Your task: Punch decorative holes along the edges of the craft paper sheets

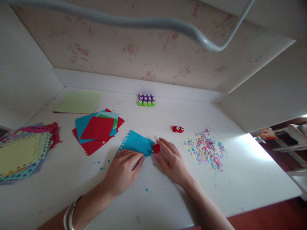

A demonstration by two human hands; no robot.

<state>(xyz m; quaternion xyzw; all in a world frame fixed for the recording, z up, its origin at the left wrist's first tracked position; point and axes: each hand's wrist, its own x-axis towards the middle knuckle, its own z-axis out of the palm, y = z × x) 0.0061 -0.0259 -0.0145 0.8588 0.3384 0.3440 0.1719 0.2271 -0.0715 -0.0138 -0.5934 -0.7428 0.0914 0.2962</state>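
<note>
A blue sheet of paper (136, 142) with a row of punched holes along its left edge lies on the white table (247, 172). My left hand (122, 169) rests on its near corner, fingers closed down on the paper. A small red punch (156, 148) sits on the sheet's right corner. My right hand (171, 161) lies right beside it, fingers stretched out and touching the punch.
A pile of coloured paper confetti (206, 150) lies to the right. Two red punches (177, 129) sit behind it, purple and green punches (146, 99) at the back. Stacks of coloured paper (97, 129), a green sheet (78, 102) and punched sheets (24, 151) lie on the left.
</note>
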